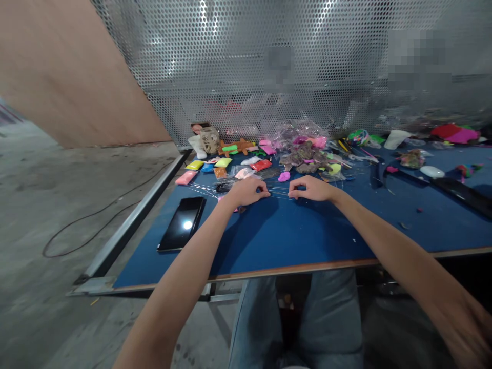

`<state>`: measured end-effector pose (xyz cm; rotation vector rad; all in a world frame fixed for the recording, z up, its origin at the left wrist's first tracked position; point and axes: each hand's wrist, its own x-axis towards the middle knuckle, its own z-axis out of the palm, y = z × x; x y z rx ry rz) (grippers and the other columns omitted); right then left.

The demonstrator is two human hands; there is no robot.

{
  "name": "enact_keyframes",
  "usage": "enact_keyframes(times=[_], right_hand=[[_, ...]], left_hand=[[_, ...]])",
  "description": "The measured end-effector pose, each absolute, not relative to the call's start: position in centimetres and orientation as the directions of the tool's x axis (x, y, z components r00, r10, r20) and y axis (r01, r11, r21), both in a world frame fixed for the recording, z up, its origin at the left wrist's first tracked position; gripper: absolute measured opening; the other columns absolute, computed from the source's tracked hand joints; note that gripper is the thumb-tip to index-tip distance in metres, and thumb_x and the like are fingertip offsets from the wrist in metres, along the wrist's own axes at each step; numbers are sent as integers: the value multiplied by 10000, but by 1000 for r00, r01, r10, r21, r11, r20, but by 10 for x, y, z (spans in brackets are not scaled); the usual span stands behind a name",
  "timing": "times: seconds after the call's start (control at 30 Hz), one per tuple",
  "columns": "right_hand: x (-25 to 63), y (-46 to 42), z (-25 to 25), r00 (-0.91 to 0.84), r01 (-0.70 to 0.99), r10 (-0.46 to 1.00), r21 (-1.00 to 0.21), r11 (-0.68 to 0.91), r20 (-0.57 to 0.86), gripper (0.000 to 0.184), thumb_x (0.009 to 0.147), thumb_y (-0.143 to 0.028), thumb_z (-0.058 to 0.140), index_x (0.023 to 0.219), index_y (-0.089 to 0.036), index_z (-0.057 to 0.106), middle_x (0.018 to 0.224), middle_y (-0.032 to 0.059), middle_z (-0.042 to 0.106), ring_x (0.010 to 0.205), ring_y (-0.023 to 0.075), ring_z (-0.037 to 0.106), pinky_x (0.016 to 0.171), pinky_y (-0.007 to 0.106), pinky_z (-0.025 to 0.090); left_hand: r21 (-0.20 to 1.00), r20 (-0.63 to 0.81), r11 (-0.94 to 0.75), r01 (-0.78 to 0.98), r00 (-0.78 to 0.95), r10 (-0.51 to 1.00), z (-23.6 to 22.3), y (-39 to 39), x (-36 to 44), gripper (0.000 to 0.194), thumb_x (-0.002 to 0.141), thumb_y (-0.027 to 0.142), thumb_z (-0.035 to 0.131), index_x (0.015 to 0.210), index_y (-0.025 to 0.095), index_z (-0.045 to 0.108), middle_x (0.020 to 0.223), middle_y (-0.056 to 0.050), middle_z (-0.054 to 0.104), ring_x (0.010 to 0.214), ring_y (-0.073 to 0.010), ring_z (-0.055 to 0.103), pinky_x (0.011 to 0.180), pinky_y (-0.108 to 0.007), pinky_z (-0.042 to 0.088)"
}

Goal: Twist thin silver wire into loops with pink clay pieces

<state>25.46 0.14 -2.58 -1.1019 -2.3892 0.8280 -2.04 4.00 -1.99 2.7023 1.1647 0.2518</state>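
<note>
Several thin, shiny wires (279,192) run across the blue table between my two hands. My left hand (248,191) is closed in a pinch at their left part, palm down. My right hand (312,188), thumb and fingers pressed together, pinches at their right end. More wire strands (202,190) stick out to the left of my left hand, beside a dark bundle (222,187) partly covered by that hand. A pink lump of clay (284,177) lies just beyond the gap between the hands. My fingers hide exactly which strands each hand holds.
A black phone (182,224) lies at the left on the blue table (269,243). Behind the hands sit colored clay packets (261,165), brown-grey lumps (307,158) and clear plastic bags (295,133). A perforated metal panel (238,66) stands at the back. Black strips (457,192) lie right.
</note>
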Motion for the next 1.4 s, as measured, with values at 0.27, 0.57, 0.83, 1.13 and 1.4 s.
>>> enact_keyframes(times=[0.27,0.57,0.83,1.13,1.4], right_hand=[[257,5,-33,-589,565,803,-663,491,93,299,897,-452,594,808,-180,680,760,35,713,713,172,619,700,283,422],[265,11,-34,-595,588,799,-631,506,87,284,890,-454,610,840,-201,730,816,42,747,767,194,653,732,301,445],[267,6,-28,-561,548,815,-673,496,143,268,851,-432,657,915,-188,748,873,56,755,806,202,674,780,320,490],[268,9,-32,-594,535,800,-701,471,85,224,852,-393,650,891,-190,736,845,49,753,790,195,676,775,314,479],[271,9,-31,-589,572,803,-654,496,93,231,874,-389,631,889,-188,743,818,43,751,772,189,671,748,297,466]], left_hand=[[193,100,-681,706,676,730,-17,34,-19,279,917,475,573,961,276,764,973,-10,753,864,-195,658,671,-263,447],[216,253,-754,620,711,656,-7,21,-16,313,994,390,468,1103,281,740,1059,-1,760,959,-191,677,775,-270,491],[197,225,-738,646,703,675,-11,25,-18,273,959,375,520,1047,297,766,1020,-1,771,899,-210,688,771,-287,495],[241,139,-680,692,669,730,-5,23,-19,278,944,421,531,1010,295,769,928,8,778,815,-177,686,648,-243,450],[169,134,-659,733,645,752,-5,19,-16,247,931,404,544,1009,302,755,899,-12,760,851,-207,673,689,-270,458]])
